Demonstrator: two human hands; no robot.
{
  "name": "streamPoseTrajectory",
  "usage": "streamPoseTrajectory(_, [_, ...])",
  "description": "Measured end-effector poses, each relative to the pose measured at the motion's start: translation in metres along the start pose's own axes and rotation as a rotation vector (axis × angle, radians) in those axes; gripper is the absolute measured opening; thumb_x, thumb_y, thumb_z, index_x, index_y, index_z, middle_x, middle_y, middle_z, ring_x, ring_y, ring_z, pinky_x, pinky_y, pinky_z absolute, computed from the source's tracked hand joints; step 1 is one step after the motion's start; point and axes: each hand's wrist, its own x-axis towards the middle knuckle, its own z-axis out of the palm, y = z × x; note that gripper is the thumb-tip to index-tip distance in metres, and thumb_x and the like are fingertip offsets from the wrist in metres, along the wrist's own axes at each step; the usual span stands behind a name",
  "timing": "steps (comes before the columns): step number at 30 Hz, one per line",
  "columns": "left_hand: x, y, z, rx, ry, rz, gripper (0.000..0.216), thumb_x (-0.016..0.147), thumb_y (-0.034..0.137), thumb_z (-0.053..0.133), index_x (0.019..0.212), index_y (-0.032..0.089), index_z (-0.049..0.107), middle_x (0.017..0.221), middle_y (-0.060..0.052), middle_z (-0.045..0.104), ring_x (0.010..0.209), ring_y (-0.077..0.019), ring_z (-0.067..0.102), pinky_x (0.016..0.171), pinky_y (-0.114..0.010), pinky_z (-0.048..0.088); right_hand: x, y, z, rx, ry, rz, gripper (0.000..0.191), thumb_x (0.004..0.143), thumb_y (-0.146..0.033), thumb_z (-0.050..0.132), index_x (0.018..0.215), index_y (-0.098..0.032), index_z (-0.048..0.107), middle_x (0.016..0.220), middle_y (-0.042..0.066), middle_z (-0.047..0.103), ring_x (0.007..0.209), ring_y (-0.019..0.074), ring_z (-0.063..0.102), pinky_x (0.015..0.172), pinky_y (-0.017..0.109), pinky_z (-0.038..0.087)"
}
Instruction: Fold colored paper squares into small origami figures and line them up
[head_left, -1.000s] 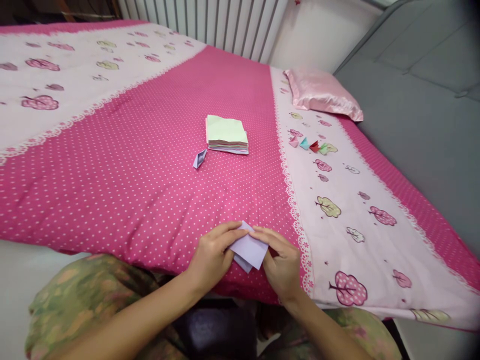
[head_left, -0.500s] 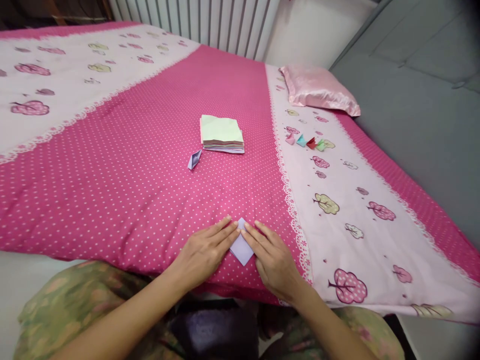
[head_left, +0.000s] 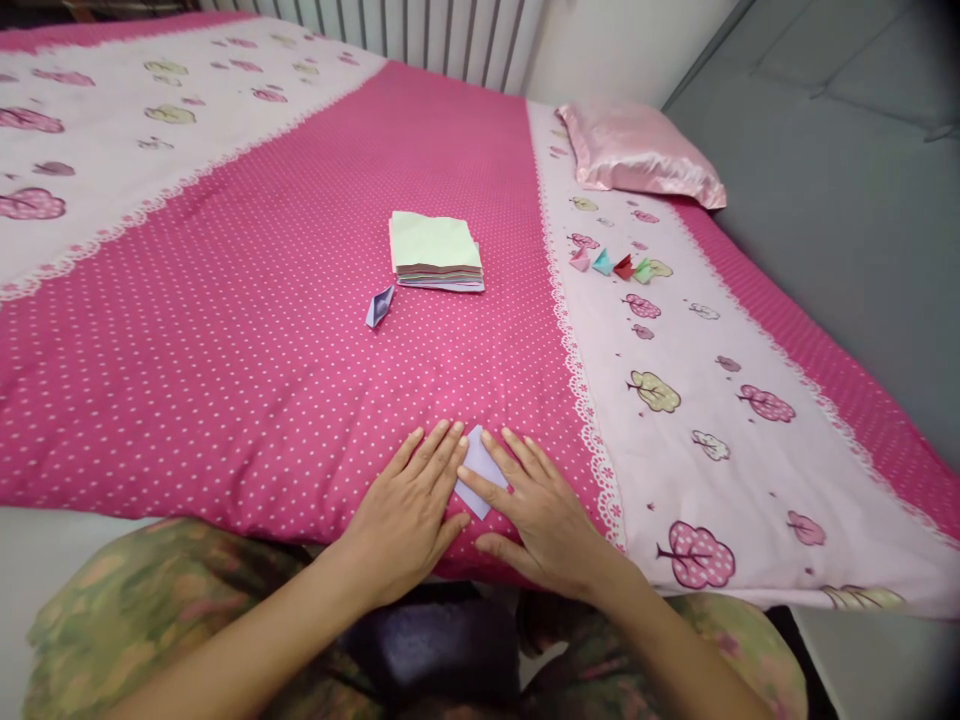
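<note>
A small folded piece of lavender paper [head_left: 480, 478] lies flat on the pink dotted bedspread near its front edge, one corner pointing away from me. My left hand [head_left: 412, 505] rests flat with fingers stretched out, its fingertips at the paper's left edge. From the other side my right hand [head_left: 544, 510] lies spread, with its index finger across the paper and its other fingers along the right edge. Both hands are open, and parts of the paper's sides are hidden under the fingers.
A stack of square coloured papers [head_left: 436, 245] sits farther back, a folded purple paper boat [head_left: 379, 307] beside its front left corner. Several small folded paper pieces [head_left: 624, 266] stand in a row to the right. A pink satin pillow [head_left: 641, 155] lies at the back right by a grey panel [head_left: 840, 180].
My fingers have spread and moved outward from the paper's middle toward its side edges. The view has tilted slightly down. The paper stays flat in its place.
</note>
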Motion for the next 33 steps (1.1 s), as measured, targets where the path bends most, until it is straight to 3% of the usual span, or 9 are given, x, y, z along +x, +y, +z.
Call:
streamPoseTrajectory(11, [0.000, -0.003, 0.002, -0.039, 0.035, 0.011, 0.066, 0.086, 0.040, 0.043, 0.141, 0.008, 0.023, 0.147, -0.016, 0.026, 0.137, -0.0281, 0.017, 0.110, -0.046, 0.018, -0.004, 0.008, -0.006, 0.155, -0.008, -0.075, 0.043, 0.081, -0.034, 0.061, 0.122, -0.043, 0.051, 0.152, -0.003, 0.010, 0.137, 0.0319, 0.014, 0.105, 0.058, 0.023])
streamPoseTrajectory(17, [0.004, -0.002, -0.003, -0.083, 0.003, 0.148, 0.061, 0.087, 0.033, 0.042, 0.142, 0.014, 0.021, 0.148, -0.009, 0.027, 0.137, -0.0237, 0.017, 0.111, -0.042, 0.014, -0.005, 0.009, -0.002, 0.177, -0.007, -0.067, 0.042, 0.081, -0.033, 0.061, 0.121, -0.042, 0.052, 0.152, -0.001, 0.006, 0.137, 0.0338, 0.011, 0.104, 0.061, 0.021])
streamPoseTrajectory(23, [0.007, 0.001, -0.002, -0.087, -0.039, 0.132, 0.056, 0.088, 0.035, 0.045, 0.139, 0.020, 0.029, 0.148, -0.010, 0.027, 0.137, -0.0235, 0.019, 0.111, -0.042, 0.015, -0.005, 0.019, -0.013, 0.354, -0.018, -0.033, 0.023, 0.083, -0.033, 0.058, 0.105, -0.035, 0.066, 0.147, 0.000, 0.026, 0.136, 0.0295, 0.018, 0.103, 0.057, 0.028])
streamPoseTrajectory(28, [0.008, 0.002, -0.002, -0.123, -0.008, 0.122, 0.051, 0.087, 0.037, 0.049, 0.135, 0.033, 0.034, 0.149, -0.008, 0.026, 0.136, -0.0229, 0.020, 0.109, -0.043, 0.018, -0.005, 0.026, -0.020, 0.655, 0.068, 0.186, 0.013, 0.081, -0.027, 0.061, 0.092, -0.023, 0.066, 0.124, 0.007, 0.058, 0.126, 0.0257, 0.041, 0.101, 0.052, 0.035])
streamPoseTrajectory(33, [0.007, -0.002, -0.005, -0.178, 0.012, 0.175, 0.048, 0.086, 0.032, 0.051, 0.133, 0.036, 0.038, 0.149, -0.006, 0.024, 0.136, -0.0256, 0.022, 0.108, -0.047, 0.021, -0.003, 0.025, -0.010, 0.825, 0.235, 0.297, 0.029, 0.078, -0.016, 0.059, 0.106, -0.020, 0.053, 0.108, 0.008, 0.064, 0.105, 0.0199, 0.059, 0.093, 0.039, 0.045])
